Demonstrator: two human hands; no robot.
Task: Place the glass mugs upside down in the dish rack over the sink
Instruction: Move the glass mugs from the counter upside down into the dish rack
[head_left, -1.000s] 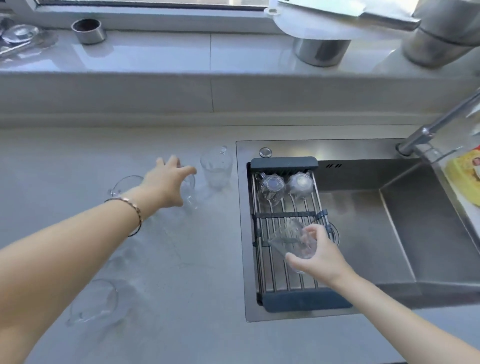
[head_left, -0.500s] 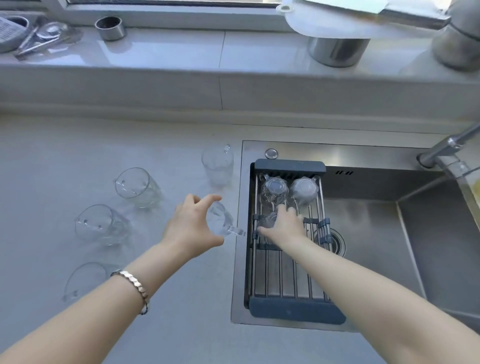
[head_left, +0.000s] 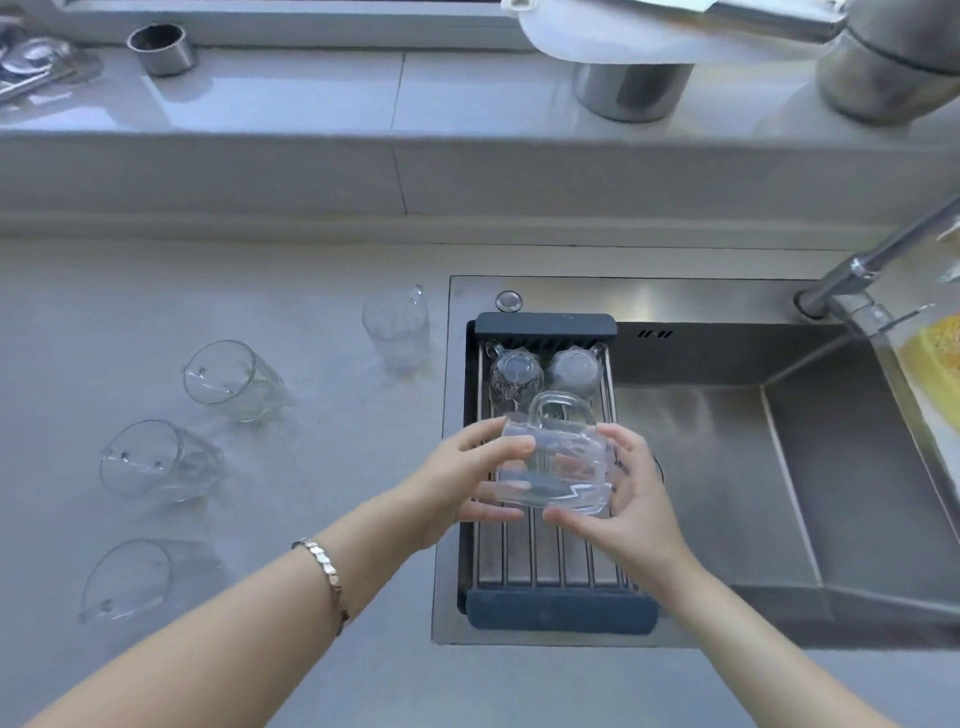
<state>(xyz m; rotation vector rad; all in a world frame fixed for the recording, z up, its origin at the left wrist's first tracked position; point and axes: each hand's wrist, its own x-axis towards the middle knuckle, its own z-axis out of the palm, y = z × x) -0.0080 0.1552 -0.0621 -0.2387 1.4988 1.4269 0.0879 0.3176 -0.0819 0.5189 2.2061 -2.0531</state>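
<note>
- Two hands on one glass mug (head_left: 553, 462), held above the middle of the dish rack (head_left: 558, 605), handle pointing away toward the back of the rack.
- Left hand (head_left: 462, 483): fingers wrapped onto the mug's left side, thumb on top edge, other fingers under it. Grasping.
- Right hand (head_left: 631, 499): fingers cupped around the mug's right side and base, thumb near the lower front edge. Grasping too.
- Held mug lies roughly sideways; can't tell through the glass which end is the mouth.
- Two mugs already upside down at the far end of the rack, side by side: left rack mug (head_left: 514, 374), right rack mug (head_left: 575, 370). They sit just behind the held one.
- Rack spans the left part of the sink (head_left: 727, 467), dark end caps near and far, metal bars between.
- Four more mugs on the counter (head_left: 291, 519) left of the sink: upright mug (head_left: 397, 332) close to the sink edge; three lying on their sides in a rough column: far tipped mug (head_left: 231, 382), middle tipped mug (head_left: 158, 462), near tipped mug (head_left: 132, 579).
- Bracelet (head_left: 324, 577) on the left wrist.
- Faucet (head_left: 872, 260) at the sink's far right corner.
</note>
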